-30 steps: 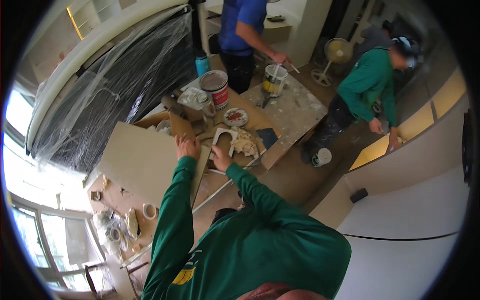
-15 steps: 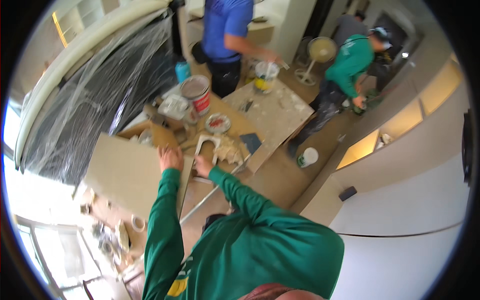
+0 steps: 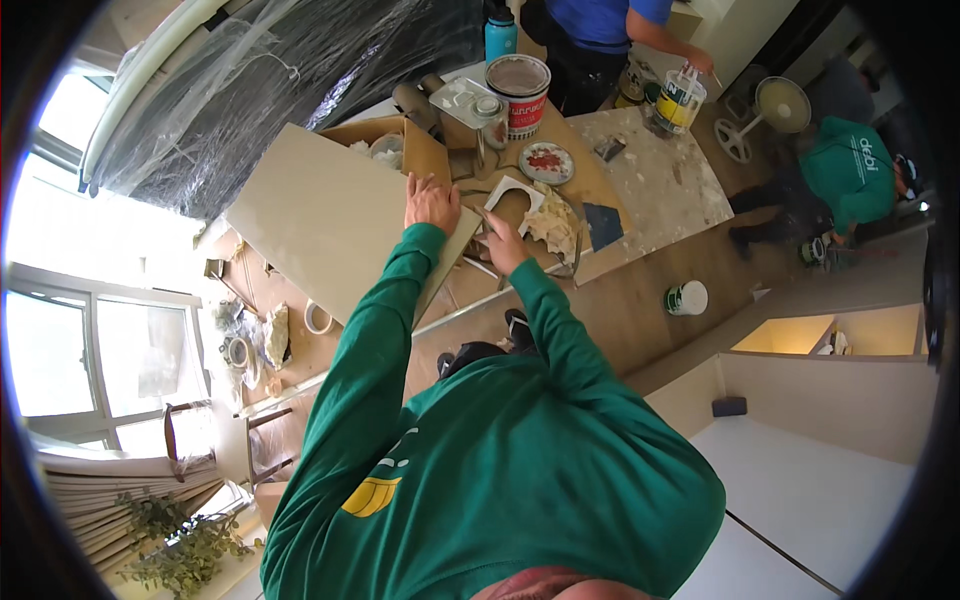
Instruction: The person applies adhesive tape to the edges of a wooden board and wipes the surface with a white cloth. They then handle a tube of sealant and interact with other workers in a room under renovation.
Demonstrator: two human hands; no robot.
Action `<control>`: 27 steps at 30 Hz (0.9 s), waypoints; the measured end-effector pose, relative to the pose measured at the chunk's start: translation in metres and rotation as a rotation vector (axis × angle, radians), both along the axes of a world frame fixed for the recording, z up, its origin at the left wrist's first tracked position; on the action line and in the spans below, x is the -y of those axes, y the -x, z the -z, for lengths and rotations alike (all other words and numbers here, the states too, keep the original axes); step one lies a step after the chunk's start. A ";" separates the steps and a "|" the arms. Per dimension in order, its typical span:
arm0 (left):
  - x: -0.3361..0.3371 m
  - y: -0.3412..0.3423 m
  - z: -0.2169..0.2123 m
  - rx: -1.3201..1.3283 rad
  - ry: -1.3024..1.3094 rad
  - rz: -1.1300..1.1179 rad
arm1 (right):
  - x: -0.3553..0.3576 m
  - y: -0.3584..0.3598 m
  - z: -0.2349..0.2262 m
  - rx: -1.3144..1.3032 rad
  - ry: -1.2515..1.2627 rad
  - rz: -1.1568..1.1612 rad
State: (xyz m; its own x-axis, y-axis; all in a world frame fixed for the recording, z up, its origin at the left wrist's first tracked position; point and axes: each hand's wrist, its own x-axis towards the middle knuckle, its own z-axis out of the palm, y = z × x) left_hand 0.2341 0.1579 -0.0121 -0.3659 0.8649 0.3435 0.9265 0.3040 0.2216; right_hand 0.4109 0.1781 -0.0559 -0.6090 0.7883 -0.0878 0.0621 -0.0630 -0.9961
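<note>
A large beige panel (image 3: 325, 220) lies tilted across the work table in front of me. My left hand (image 3: 432, 205) rests on its upper right corner, fingers stretched out over the surface. Beside the panel's right edge, my right hand (image 3: 505, 245) is closed, its fingers bent toward that edge. What it pinches, if anything, is too small to make out. Just right of this hand are a pale frame with a round cutout (image 3: 513, 190) and a crumpled cream cloth (image 3: 553, 228).
Beyond the panel stand a cardboard box (image 3: 427, 152), a large paint can (image 3: 519, 95), a stained lid (image 3: 547, 162) and a blue bottle (image 3: 500, 38). A person in blue holds a paint bucket (image 3: 680, 100). Another in green (image 3: 850, 175) bends at the right. A white tub (image 3: 687, 298) sits on the floor.
The view has shifted, so the scene sits further right and lower left areas show more. Both hands stay at the panel's edge. The co-worker in blue now has the bucket raised by its rim.
</note>
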 end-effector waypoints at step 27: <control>0.008 0.001 -0.003 0.059 0.019 0.014 | 0.031 0.015 0.003 0.030 -0.229 0.292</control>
